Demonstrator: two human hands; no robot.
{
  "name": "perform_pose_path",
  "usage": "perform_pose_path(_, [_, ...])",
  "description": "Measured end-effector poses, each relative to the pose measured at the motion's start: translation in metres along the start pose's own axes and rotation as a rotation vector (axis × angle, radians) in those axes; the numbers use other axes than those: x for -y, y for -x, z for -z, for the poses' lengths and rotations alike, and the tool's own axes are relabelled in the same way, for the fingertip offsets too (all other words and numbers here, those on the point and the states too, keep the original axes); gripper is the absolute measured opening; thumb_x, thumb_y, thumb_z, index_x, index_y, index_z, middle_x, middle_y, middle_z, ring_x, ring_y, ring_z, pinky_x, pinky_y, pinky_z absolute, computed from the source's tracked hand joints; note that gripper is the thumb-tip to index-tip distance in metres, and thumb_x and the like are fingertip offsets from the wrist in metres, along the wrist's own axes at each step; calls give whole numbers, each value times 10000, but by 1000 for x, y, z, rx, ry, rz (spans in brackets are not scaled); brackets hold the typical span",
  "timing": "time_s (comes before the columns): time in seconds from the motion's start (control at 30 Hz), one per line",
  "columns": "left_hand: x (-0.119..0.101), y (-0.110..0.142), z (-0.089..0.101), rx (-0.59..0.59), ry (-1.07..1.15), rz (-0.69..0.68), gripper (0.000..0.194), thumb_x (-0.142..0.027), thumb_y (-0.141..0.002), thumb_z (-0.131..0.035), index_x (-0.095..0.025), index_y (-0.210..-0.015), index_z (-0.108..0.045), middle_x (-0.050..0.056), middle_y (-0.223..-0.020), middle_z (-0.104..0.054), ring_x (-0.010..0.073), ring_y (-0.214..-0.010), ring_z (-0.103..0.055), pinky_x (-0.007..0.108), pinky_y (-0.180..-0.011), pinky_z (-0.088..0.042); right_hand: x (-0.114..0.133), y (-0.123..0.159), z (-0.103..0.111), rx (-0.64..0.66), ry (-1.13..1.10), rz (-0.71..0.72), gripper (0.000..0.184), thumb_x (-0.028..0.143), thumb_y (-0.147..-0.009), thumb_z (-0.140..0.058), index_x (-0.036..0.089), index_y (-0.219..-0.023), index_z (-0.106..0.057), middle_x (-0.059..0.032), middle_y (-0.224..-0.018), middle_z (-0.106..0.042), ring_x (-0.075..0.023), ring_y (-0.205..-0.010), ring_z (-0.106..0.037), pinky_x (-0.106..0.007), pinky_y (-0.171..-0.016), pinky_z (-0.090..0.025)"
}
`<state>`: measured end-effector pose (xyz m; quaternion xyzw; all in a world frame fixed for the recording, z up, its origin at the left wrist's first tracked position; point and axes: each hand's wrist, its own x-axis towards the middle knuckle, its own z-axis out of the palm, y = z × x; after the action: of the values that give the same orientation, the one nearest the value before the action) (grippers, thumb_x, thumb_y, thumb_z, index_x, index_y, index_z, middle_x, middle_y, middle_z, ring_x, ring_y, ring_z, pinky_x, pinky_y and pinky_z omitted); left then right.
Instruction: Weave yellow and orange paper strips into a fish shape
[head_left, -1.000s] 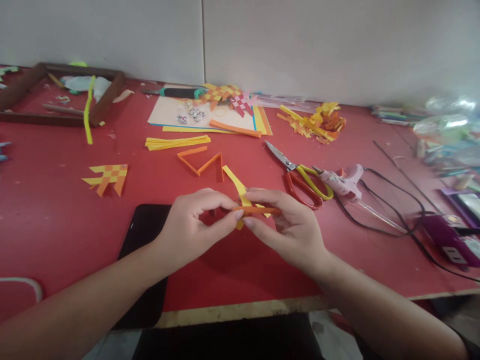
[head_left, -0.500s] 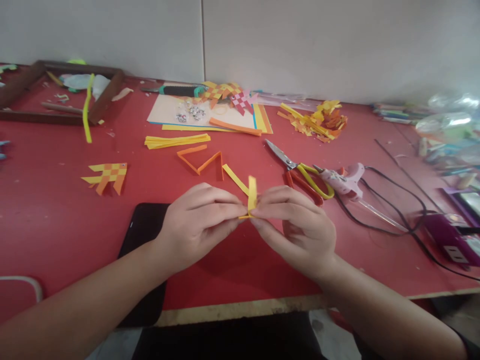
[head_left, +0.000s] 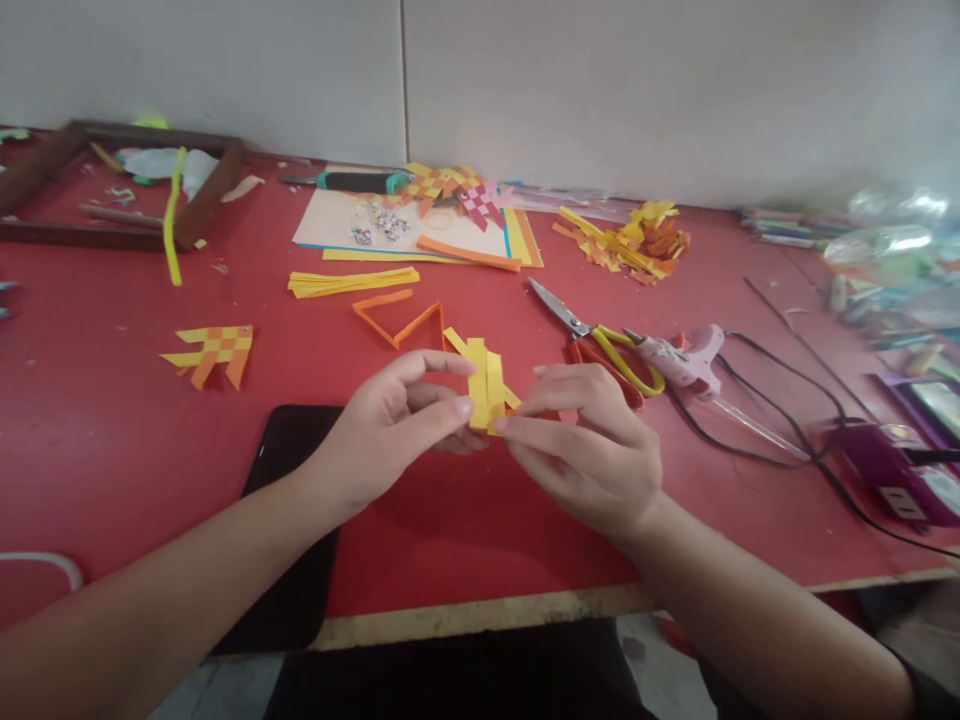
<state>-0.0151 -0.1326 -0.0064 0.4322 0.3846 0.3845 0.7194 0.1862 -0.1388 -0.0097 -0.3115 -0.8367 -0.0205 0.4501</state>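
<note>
Yellow paper strips [head_left: 486, 388] stand side by side between my hands, above the near part of the table. My left hand [head_left: 409, 420] pinches their left side between thumb and fingers. At their lower right, my right hand [head_left: 589, 440] has its fingertips closed on the strips' edge. Another yellow strip slants behind them, partly covered. Just beyond lie folded orange paper strips [head_left: 397, 340] and a bundle of yellow strips [head_left: 352, 282]. A woven paper fish [head_left: 221, 348] lies to the left.
Scissors [head_left: 577, 325] and a pink glue gun [head_left: 682, 360] with its cord lie at right, near a purple power box [head_left: 892, 470]. A black phone [head_left: 292, 500] sits under my left forearm. Farther back are paper sheets [head_left: 330, 225], paper scraps [head_left: 652, 240] and a wooden frame [head_left: 225, 180].
The single upright yellow strip now shows as two side by side, turned to face me. My left hand has opened out and regripped with its thumb in front; my right hand has shifted slightly.
</note>
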Motion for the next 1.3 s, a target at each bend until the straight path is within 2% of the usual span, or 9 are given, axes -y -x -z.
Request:
perform_pose_path(0.3, [-1,-8,3,-298,71,-70,321,-174,-782,-741,-204,-1031,-541,-56,-677,-688,117,-661,-702,245,-703,-584,-8,-1,-2,25,36,7,167,67,-788,-690,231,-818,-688,-21,-847,-621,-151,-779,-582,-336,-737,-500])
perform_pose_path(0.43, [-2,-16,8,-455,139,-147,292,-176,-754,-752,-190,-957,-542,-32,-691,-684,137,-701,-698,276,-714,-580,-9,1,-8,340,-46,1,154,75,-838,-615,203,-841,-701,-42,-852,-654,-161,-775,-572,-331,-732,-504])
perform_pose_path(0.53, [-1,-18,11,-484,168,-188,245,-187,-760,-748,-191,-903,-549,-29,-722,-672,117,-702,-677,263,-722,-561,-1,-3,-4,572,-70,-88,206,90,-847,-576,211,-948,-707,-75,-998,-666,-201,-931,-594,-362,-808,-531])
perform_pose_path(0.63, [0,-17,13,-499,195,-211,223,-191,-764,-752,-188,-876,-559,-28,-761,-657,98,-732,-658,227,-720,-533,-4,-8,21,570,-30,-202,334,102,-826,-582,249,-1113,-669,-81,-1150,-647,-227,-1075,-595,-393,-888,-527])
perform_pose_path(0.77, [1,-15,14,-482,242,-216,207,-172,-757,-758,-189,-853,-575,-31,-780,-638,94,-771,-647,216,-734,-522,-65,8,86,323,307,-268,212,140,-836,-623,237,-1011,-694,-73,-957,-739,-206,-856,-679,-328,-754,-515])
perform_pose_path(0.83, [2,-14,14,-452,251,-188,194,-183,-768,-755,-188,-847,-577,-28,-794,-643,91,-771,-644,212,-736,-524,-113,26,118,341,503,-338,262,89,-808,-619,226,-1015,-703,-97,-956,-753,-217,-822,-684,-337,-707,-483])
perform_pose_path(0.97, [3,-15,11,-414,235,-114,200,-202,-766,-759,-187,-863,-585,-42,-723,-632,76,-696,-620,198,-703,-521,-189,58,150,525,415,-344,444,-34,-734,-545,176,-1081,-726,-157,-1058,-745,-241,-933,-699,-345,-738,-484])
perform_pose_path(1.13, [1,-13,6,-331,167,-20,214,-183,-743,-753,-178,-877,-585,-53,-632,-630,78,-590,-599,213,-657,-521,-212,60,154,689,278,-310,336,33,-699,-654,215,-955,-775,-126,-935,-771,-211,-836,-720,-319,-699,-503])
perform_pose_path(1.3, [5,-9,6,-286,84,-70,248,-217,-760,-762,-199,-947,-601,-56,-702,-651,97,-665,-645,248,-721,-534,-200,27,176,759,352,-339,132,301,-665,-794,230,-776,-793,-67,-764,-768,-176,-693,-707,-326,-601,-444])
